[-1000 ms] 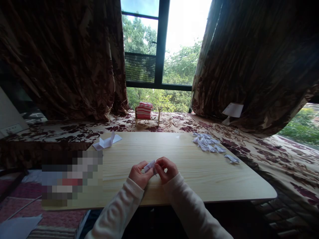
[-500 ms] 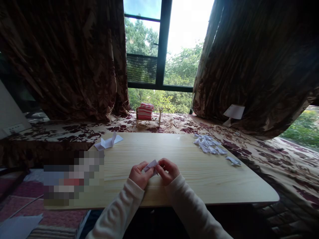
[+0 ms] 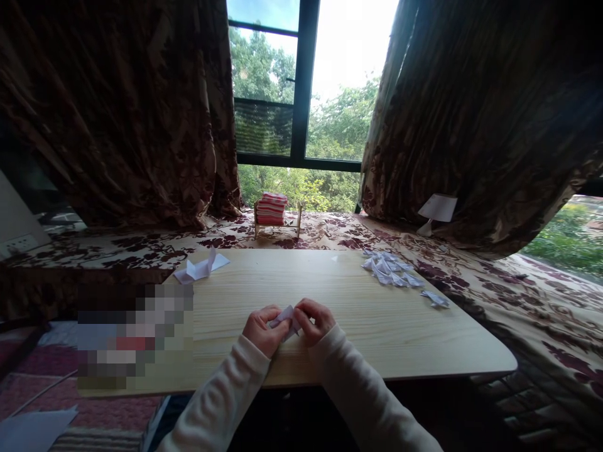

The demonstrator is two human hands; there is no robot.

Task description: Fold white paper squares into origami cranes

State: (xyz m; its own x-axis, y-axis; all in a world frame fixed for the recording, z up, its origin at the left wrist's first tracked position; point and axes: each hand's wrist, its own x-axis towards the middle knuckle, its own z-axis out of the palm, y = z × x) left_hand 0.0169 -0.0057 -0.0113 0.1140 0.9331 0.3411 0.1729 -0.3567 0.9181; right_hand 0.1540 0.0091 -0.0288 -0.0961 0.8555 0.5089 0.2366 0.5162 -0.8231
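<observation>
A small piece of folded white paper (image 3: pixel 286 316) is between my two hands, just above the near part of the wooden table (image 3: pixel 235 351). My left hand (image 3: pixel 264 329) pinches it from the left, thumb on top. From the right, my right hand (image 3: pixel 315 320) grips its other side with thumb and bent fingers. The fingers cover much of the paper, so its full shape is hidden. To the far right lies a pile of folded white paper pieces (image 3: pixel 389 269), with another folded piece (image 3: pixel 434 299) apart from it, nearer to me.
Partly folded paper sheets (image 3: pixel 200 270) lie at the table's far left corner. Behind the table, a small rack (image 3: pixel 298 223) holds striped red-and-white cloths (image 3: pixel 272 208). A white lamp (image 3: pixel 436 210) stands right of it by the curtain. A blurred patch covers the table's left side.
My right hand's fingers have closed in a little over the paper's right side. The whole view has shifted slightly; the paper pile and the rack stay where they were.
</observation>
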